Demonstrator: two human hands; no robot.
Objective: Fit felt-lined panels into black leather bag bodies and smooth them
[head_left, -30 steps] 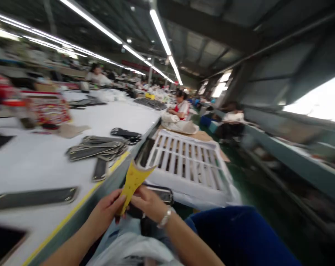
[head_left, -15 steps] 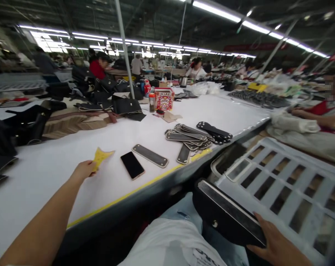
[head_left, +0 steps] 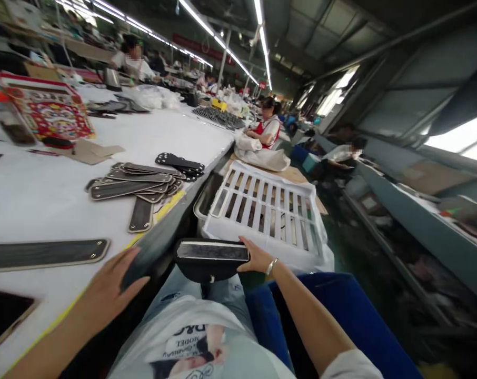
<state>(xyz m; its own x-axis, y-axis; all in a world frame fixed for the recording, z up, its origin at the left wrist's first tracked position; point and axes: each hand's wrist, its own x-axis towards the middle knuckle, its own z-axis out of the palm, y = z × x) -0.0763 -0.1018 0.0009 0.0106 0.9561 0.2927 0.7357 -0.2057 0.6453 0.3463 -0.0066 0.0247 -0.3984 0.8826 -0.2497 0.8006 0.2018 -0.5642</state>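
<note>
A black bag (head_left: 195,269) with a rounded body and a flat, pale-edged top rests across my lap. My right hand (head_left: 257,258), a bracelet at its wrist, grips the right end of the bag between thumb and fingers. Over the yellow-taped table edge, my left hand (head_left: 108,289) is empty with thumb and fingers apart, to the left of the bag and not touching it. Beyond that hand lies a dark strip (head_left: 45,253) with metal eyelets. A phone (head_left: 3,316) is partly cut off at the left edge.
Similar strips (head_left: 131,187) are piled on the white table (head_left: 37,205), with black studded strips (head_left: 179,164) behind. A white slatted crate (head_left: 238,229) stands ahead of my knees. A red patterned box (head_left: 55,113) and a jar (head_left: 13,123) stand left. Co-workers sit farther off.
The view has swung right. My left hand has let go of the yellow piece of material and come toward the bag. My right hand still holds the bag's right end.
</note>
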